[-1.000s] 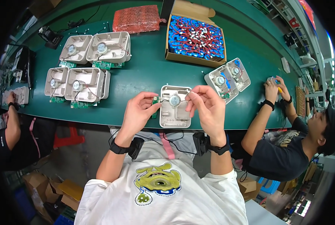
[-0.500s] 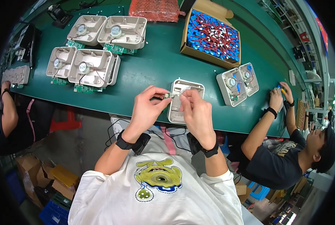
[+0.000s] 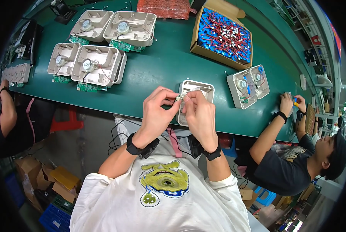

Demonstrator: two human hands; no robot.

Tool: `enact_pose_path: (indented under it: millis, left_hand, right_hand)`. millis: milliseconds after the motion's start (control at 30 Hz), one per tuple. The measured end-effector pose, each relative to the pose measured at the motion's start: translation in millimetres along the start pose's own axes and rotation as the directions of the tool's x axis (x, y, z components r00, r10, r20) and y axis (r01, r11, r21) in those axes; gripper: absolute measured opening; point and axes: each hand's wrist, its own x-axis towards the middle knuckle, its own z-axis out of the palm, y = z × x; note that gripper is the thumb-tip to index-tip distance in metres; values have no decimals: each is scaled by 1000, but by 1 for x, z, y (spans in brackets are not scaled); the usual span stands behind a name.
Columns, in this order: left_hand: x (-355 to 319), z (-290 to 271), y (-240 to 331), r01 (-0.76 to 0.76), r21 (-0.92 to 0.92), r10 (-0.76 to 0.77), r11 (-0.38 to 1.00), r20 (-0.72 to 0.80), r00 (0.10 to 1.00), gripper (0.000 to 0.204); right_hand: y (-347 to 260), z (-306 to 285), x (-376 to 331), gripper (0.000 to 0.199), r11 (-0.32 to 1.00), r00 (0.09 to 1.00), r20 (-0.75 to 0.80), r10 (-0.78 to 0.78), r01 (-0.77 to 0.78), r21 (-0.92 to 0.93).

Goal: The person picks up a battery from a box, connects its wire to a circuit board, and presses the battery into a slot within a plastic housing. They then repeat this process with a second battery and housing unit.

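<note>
At the near edge of the table stands an open off-white plastic housing [image 3: 206,87], partly hidden by my hands. My left hand [image 3: 157,110] pinches a small circuit board [image 3: 178,98] between thumb and forefinger, over the housing's left side; most of the board is covered by the fingers. Against it works my right hand [image 3: 199,116], its thumb and forefinger closed on the end of a thin wire [image 3: 183,98]. The wire's tip meets the board's edge, but whether it is seated there I cannot tell.
Several housings [image 3: 95,63] with round speakers and green boards stand at the left. A cardboard box [image 3: 204,51] of blue batteries with red leads lies beyond, near red bubble wrap [image 3: 163,8]. Two housings [image 3: 242,91] stand at the right, beside a co-worker [image 3: 293,162]; another person's arm [image 3: 8,104] shows far left.
My hands have come closer together, the wire end now meeting the board. The right hand has moved slightly left. The whole table view has shifted a little.
</note>
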Motion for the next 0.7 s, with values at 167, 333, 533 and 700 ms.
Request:
enact_pose_path:
  millis: [167,333,533,700]
  left_hand:
    - [-2,1,0,22,2,-22,1000,-9,1000,15]
    - [2,-2,3,70,-69,-69,995,25,997,15]
    - [7,-5,3,20,-106,-13,994,68,998,14]
    - [10,-10,-4,-3,-105,11,994,73,997,14]
  right_hand:
    - [0,7,-3,15,1000,998,-57,-19,20,6]
    - [-6,7,-3,13,999,997,-75,-19,16,-41]
    - [-5,10,1,10,995,994,-103,-42,32,-89]
    - [-7,5,6,10,962,993,-43,-112,97,-254]
